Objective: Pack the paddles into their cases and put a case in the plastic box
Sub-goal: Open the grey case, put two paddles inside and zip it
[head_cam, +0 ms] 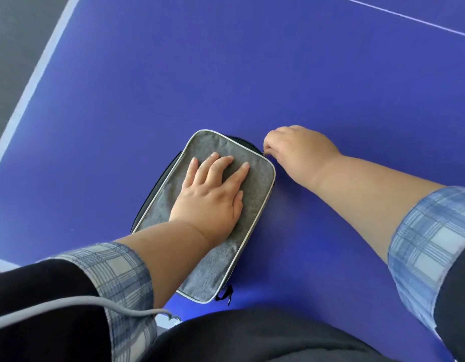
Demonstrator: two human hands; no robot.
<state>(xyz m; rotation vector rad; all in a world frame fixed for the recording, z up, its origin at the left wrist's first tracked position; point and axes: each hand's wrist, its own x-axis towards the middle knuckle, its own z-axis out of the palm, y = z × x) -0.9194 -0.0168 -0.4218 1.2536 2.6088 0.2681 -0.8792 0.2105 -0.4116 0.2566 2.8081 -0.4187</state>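
Note:
A grey fabric paddle case [254,189] with pale piping lies flat on the blue table [226,74], its long side running from near me toward the far right. My left hand [213,194] rests flat on top of the case, fingers spread, pressing it down. My right hand [294,147] is at the case's far right corner, fingers pinched on the small zipper pull there. A black strap loop [226,293] hangs off the near corner. No paddle and no plastic box are in view.
The table's white edge line [33,82] runs along the left, with dark floor [12,48] beyond it. Another white line [408,17] crosses the far right. A grey cable [69,307] lies across my left sleeve.

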